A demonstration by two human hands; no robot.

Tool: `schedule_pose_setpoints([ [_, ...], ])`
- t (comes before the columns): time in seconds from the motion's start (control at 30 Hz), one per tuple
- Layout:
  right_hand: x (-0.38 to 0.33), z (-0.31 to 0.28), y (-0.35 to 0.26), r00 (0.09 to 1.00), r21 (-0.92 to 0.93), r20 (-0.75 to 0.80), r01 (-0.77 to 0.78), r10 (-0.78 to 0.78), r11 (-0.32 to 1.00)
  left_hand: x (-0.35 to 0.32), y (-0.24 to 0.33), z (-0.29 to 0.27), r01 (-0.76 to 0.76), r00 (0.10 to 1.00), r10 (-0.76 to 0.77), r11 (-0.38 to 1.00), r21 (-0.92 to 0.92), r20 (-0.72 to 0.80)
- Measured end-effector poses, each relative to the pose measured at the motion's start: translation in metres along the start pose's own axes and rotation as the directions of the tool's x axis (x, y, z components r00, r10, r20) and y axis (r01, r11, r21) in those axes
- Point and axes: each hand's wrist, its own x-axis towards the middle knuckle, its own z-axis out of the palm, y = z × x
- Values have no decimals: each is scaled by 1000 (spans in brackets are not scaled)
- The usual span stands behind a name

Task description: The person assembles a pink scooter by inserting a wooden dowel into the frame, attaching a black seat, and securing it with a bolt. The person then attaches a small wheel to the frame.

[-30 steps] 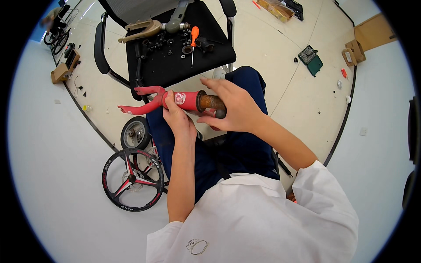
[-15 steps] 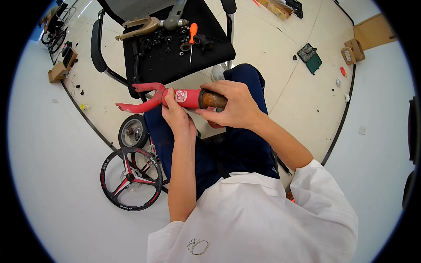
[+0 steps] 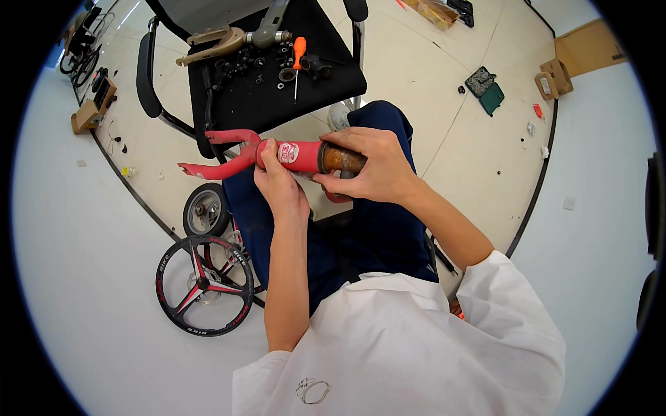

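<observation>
A red bicycle fork [image 3: 220, 166] lies sideways above my lap, its two prongs pointing left. Beside the prongs is a red tube with a round white badge [image 3: 288, 152], ending in a dark ring [image 3: 322, 157]. From that ring a rusty brown tube [image 3: 341, 160] sticks out to the right. My left hand [image 3: 281, 184] is wrapped round the red tube from below, thumb next to the badge. My right hand [image 3: 380, 163] closes on the brown tube, thumb below and fingers above. Under my right hand, another red part [image 3: 338, 198] shows in part.
Ahead, a black chair seat [image 3: 243, 111] holds a beige fork [image 3: 211, 46], an orange-handled screwdriver [image 3: 298, 59] and several small dark parts. A three-spoke wheel [image 3: 246, 295] and a smaller wheel [image 3: 207, 210] stand at left. An open green case [image 3: 491, 99] lies on the floor at right.
The view has shifted slightly, so the chair and floor items appear farther left. The dark ring and brown tube sit a little farther right. Both hands keep their hold.
</observation>
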Motion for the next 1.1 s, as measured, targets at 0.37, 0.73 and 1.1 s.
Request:
schedule_pose_setpoints([
  [0.37,3,-12,-10,992,100,61,-119,113,988,0,-1,-5,0,1000,0,1000,-17,17],
  [0.73,3,0,-25,982,36,1,-190,191,981,-1,-2,-4,-9,1000,9,1000,-11,-10],
  [1.1,-4,9,-23,980,53,-78,-180,184,982,-1,-4,-6,-16,1000,16,1000,-25,-11],
])
